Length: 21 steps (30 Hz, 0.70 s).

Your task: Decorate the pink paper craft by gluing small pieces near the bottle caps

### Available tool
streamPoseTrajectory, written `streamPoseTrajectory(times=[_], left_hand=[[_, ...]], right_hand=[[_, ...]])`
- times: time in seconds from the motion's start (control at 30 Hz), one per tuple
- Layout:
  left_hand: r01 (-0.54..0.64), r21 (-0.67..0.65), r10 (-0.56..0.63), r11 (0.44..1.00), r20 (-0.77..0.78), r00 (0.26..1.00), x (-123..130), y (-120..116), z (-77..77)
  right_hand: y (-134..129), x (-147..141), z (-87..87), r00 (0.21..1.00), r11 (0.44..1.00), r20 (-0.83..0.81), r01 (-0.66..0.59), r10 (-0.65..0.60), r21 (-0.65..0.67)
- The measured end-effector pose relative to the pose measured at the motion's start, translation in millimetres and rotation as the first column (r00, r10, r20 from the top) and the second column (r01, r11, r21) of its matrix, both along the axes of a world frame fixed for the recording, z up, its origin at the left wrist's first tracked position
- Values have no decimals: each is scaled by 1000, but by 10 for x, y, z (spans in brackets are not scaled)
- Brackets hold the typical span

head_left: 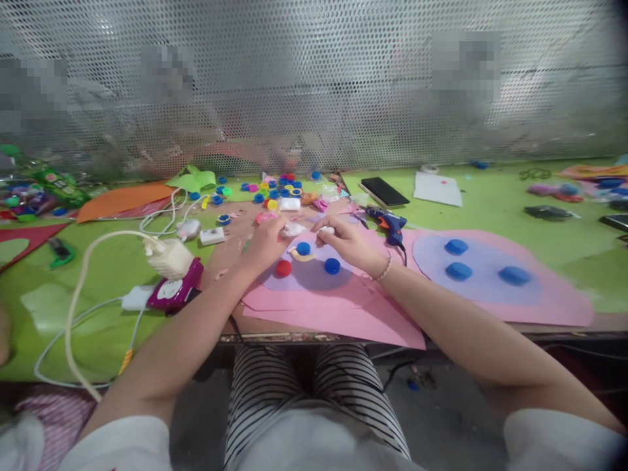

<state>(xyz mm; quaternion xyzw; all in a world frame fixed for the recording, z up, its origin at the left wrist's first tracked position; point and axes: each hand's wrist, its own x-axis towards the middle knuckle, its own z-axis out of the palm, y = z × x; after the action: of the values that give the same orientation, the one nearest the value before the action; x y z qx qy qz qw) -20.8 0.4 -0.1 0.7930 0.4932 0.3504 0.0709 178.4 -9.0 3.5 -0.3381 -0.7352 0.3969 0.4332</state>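
Note:
My left hand (pixel 267 245) is closed at the far edge of a lilac paper oval (pixel 314 280), its fingertips by a small white piece (pixel 294 229) that I cannot name. Across from it, my right hand (pixel 347 243) has its fingers curled together, with a bit of white showing at the tips. Between and below the hands, a blue bottle cap (pixel 303 248) lies on a cream curved piece (pixel 302 257). A red cap (pixel 283 268) and another blue cap (pixel 332 266) also rest on the oval, which lies on pink paper (pixel 338 314).
To the right, another pink sheet (pixel 569 307) bears a lilac oval with three blue caps. A glue gun (pixel 390 226) and a phone (pixel 384 191) lie beyond my right hand. Loose caps (pixel 275 190) are scattered at the back. Chargers and cables surround a purple power strip (pixel 175 291) on the left.

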Motion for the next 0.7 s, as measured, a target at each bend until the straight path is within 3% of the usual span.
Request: streamPoseTrajectory(times=[0.13,0.33,0.7], left_hand=[[35,51,-36,998,21,999,4,-19,-2],[71,49,-72,996,34,997,5,-47,16],[44,50,-45,998,19,999,16,-66,30]], right_hand=[[17,7,-23,999,988,49,14,-21,154],[0,26,-43,988,927,150,-16,-44,375],[-4,37,-48,988,925,150,-21,-39,380]])
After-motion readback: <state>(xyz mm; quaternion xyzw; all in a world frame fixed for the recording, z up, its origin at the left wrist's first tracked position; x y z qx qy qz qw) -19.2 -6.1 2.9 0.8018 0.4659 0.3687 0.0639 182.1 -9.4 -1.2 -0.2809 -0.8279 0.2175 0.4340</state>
